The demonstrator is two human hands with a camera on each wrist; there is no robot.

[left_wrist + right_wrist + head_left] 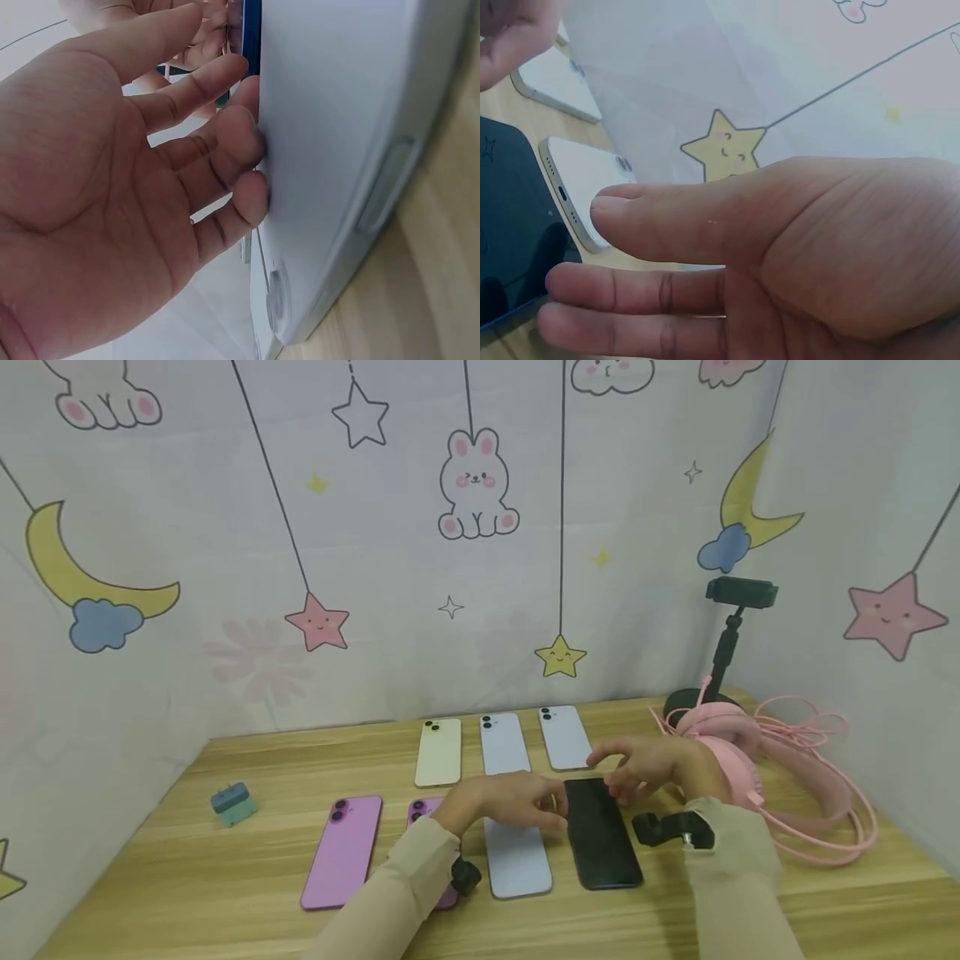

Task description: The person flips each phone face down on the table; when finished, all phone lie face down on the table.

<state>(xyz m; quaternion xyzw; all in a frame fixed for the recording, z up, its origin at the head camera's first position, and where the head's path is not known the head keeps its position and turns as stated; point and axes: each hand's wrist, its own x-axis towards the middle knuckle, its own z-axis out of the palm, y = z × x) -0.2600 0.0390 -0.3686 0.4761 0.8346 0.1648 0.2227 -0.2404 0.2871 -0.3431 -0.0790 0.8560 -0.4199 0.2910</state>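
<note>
A phone with a dark screen (pixel 606 847) lies face up on the wooden table. My left hand (pixel 521 800) hovers just left of it, above a pale blue phone (pixel 519 864) lying back up. In the left wrist view, loosely bent fingers (pixel 225 161) are close to that phone's back; whether they touch is unclear. My right hand (pixel 648 764) is at the dark phone's upper right edge. Its thumb and fingers are extended with nothing between them in the right wrist view. Another pale phone (pixel 581 184) lies beyond the dark one.
Two pink-purple phones (pixel 343 852) lie left, one partly under my left arm. A pale yellow phone (pixel 438 756) and a pale blue phone (pixel 504 739) lie at the back. Pink headphones (pixel 738 768) and a black stand (pixel 723 656) are right; a small teal object (pixel 234 806) is far left.
</note>
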